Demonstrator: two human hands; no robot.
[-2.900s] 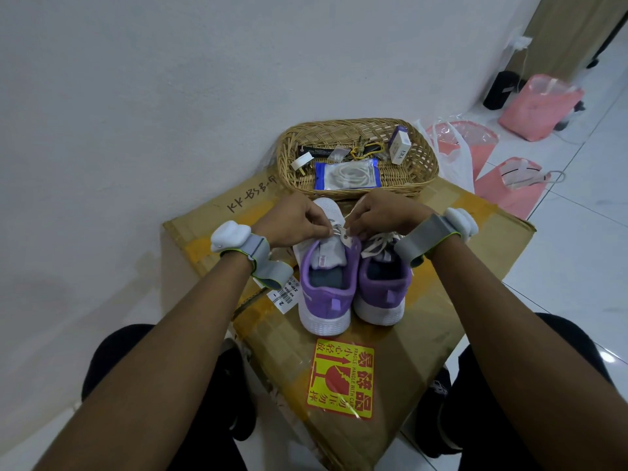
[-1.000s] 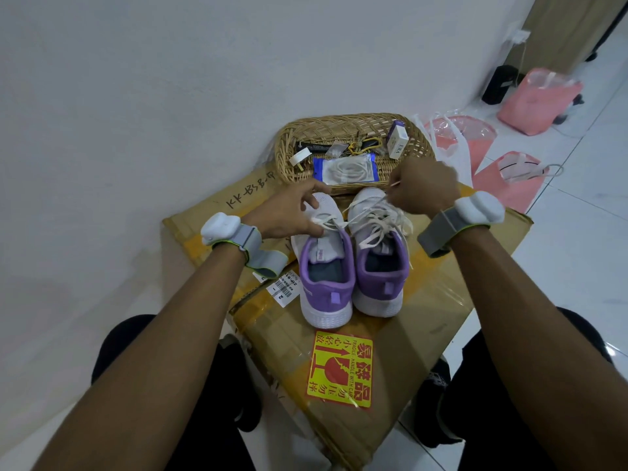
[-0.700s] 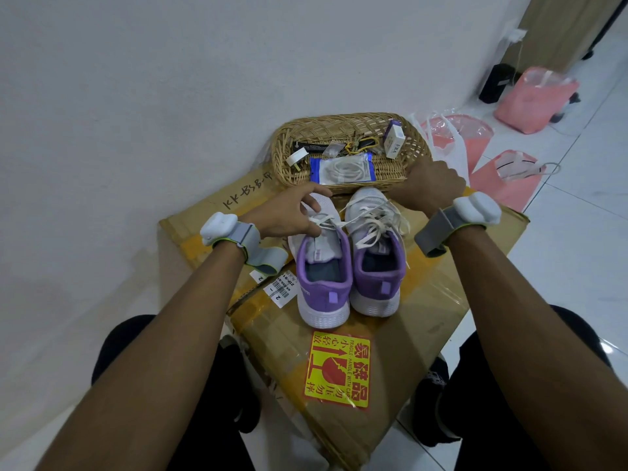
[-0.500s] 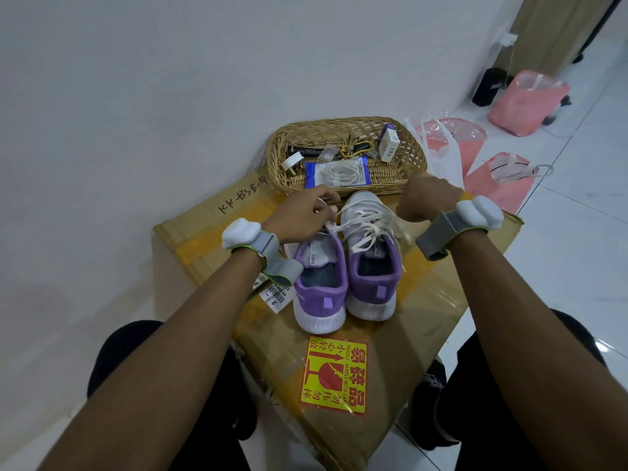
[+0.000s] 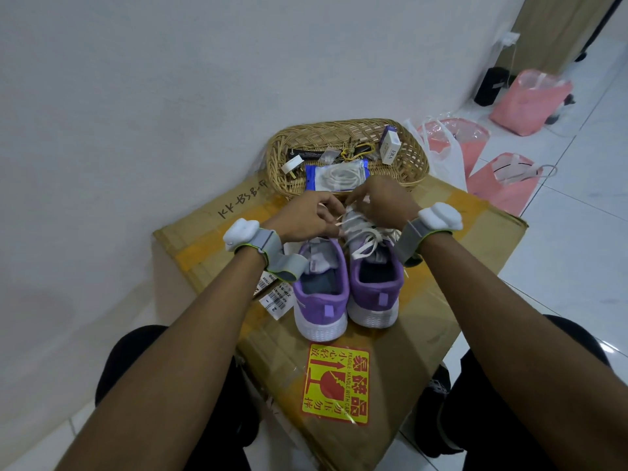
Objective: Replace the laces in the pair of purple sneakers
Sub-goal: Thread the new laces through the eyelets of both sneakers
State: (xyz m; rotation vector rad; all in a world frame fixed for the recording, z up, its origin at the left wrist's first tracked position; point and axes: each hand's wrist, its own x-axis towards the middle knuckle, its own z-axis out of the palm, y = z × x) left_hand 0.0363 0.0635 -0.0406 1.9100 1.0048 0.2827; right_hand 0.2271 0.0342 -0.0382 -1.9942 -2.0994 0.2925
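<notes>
Two purple sneakers stand side by side on a cardboard box (image 5: pixel 441 300), heels toward me. The left sneaker (image 5: pixel 321 297) shows no lace over its tongue. The right sneaker (image 5: pixel 373 283) carries a loose white lace (image 5: pixel 365 244) across its tongue. My left hand (image 5: pixel 306 217) pinches a lace end over the sneakers' toes. My right hand (image 5: pixel 384 200) is curled over the right sneaker's toe, pinching the same lace; its fingertips are hidden. A blue packet of new white laces (image 5: pixel 336 176) lies in the wicker basket (image 5: pixel 413 154) behind the shoes.
The basket also holds a small white box (image 5: pixel 390 149), keys and small items. Pink plastic bags (image 5: pixel 452 147) lie on the tiled floor at right. A white wall is at left. A yellow fragile sticker (image 5: pixel 336 384) marks the box's near side.
My right hand, which had pulled the lace out to the right, has come back over the right sneaker's toe. My left hand has moved in beside it.
</notes>
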